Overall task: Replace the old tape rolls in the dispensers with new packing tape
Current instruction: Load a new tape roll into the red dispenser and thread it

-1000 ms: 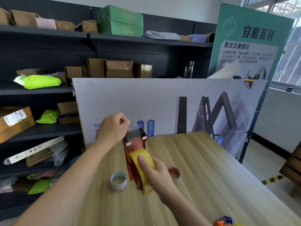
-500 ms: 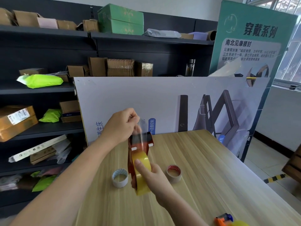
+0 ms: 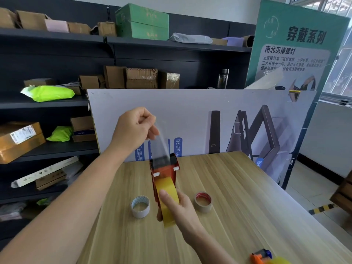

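A red tape dispenser is held above the wooden table, loaded with a yellow tape roll. My right hand grips the roll and dispenser from below, thumb on the roll's face. My left hand pinches the free end of a clear tape strip and holds it stretched up from the dispenser's front. A nearly used-up white roll lies to the left of the dispenser, and one with a red core to the right.
A second dispenser, orange and blue with yellow tape, lies at the table's near right edge. A white printed board stands against the table's far edge. Dark shelves with cartons fill the wall behind. A green banner stands at right.
My left hand has risen and drawn the clear tape strip further out of the dispenser. The right hand and dispenser have shifted slightly right and turned more end-on.
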